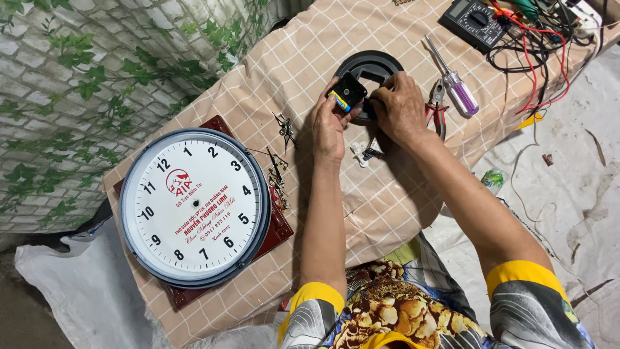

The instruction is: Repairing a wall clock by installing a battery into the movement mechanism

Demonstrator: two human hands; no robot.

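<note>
My left hand [328, 123] grips a small black box-shaped clock movement [349, 91] with a yellow and blue battery in its side, held just above the table. My right hand [398, 106] meets it from the right, fingers on the movement and resting over a round black plastic cover [374, 63] that lies behind it. Small white and black loose parts [364, 152] lie on the cloth just below both hands. Thin black clock hands [284, 126] lie to the left of my left wrist.
A round white clock face with grey rim [194, 207] rests on a dark red board at the left. Red-handled pliers [436, 107], a purple-handled screwdriver [454, 84] and a black multimeter [475, 21] with red and black leads sit at the right. A checked beige cloth [387, 207] covers the table.
</note>
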